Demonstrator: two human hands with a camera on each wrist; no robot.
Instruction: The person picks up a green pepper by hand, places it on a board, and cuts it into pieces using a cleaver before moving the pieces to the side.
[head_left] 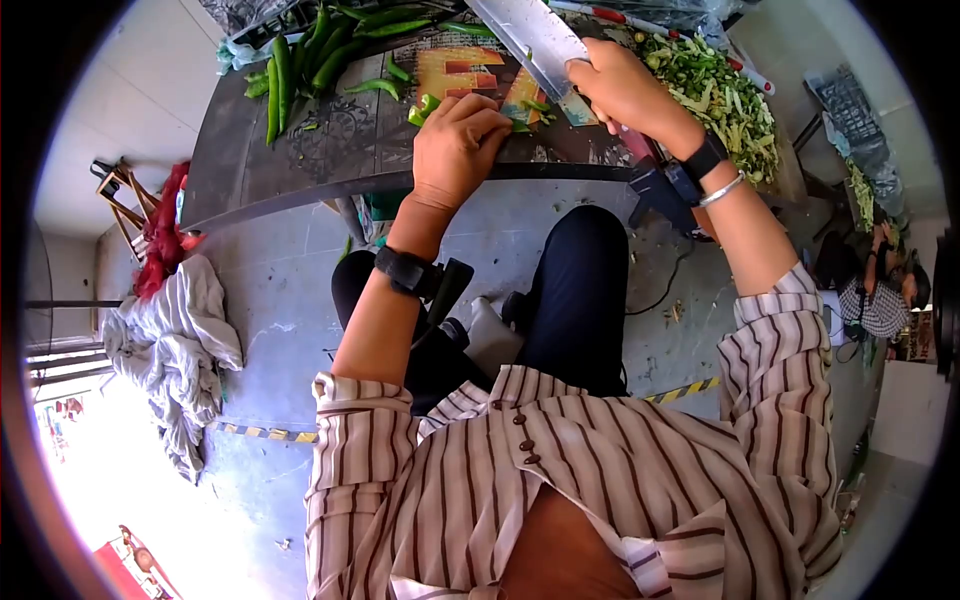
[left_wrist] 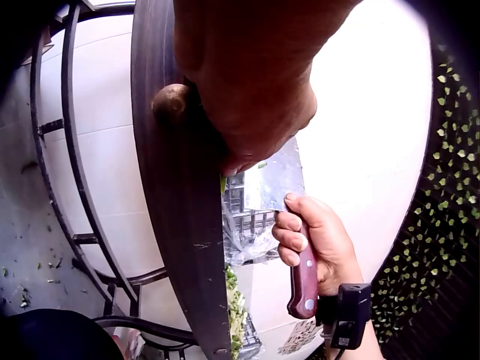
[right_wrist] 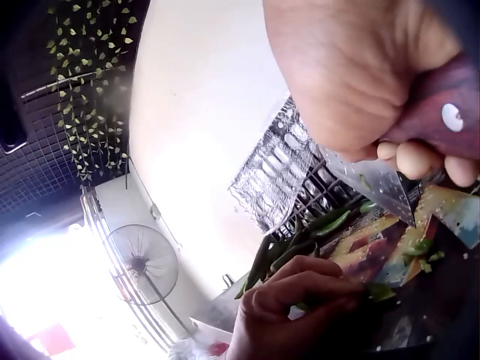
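My right hand (head_left: 632, 92) grips a broad-bladed cleaver (head_left: 535, 45) by its reddish-brown riveted handle (left_wrist: 304, 285). Bits of green cling to the blade, which is raised above the tabletop. On the table, my left hand (head_left: 452, 150) holds a green chili pepper (head_left: 427, 106) under bent fingers. One end of it pokes out to the left of the hand, while a cut green tip (right_wrist: 381, 292) shows beyond the fingers in the right wrist view. Small chopped bits (right_wrist: 421, 251) lie close by, on a colourful printed patch (head_left: 455, 75) of the tabletop.
Whole green chilies (head_left: 325, 50) are heaped at the table's back left. A large pile of chopped green pieces (head_left: 715, 95) covers the right side, beside a red-and-white stick (head_left: 745, 72). Another person (head_left: 880, 290) sits at far right. Grey cloth (head_left: 180, 340) hangs at left.
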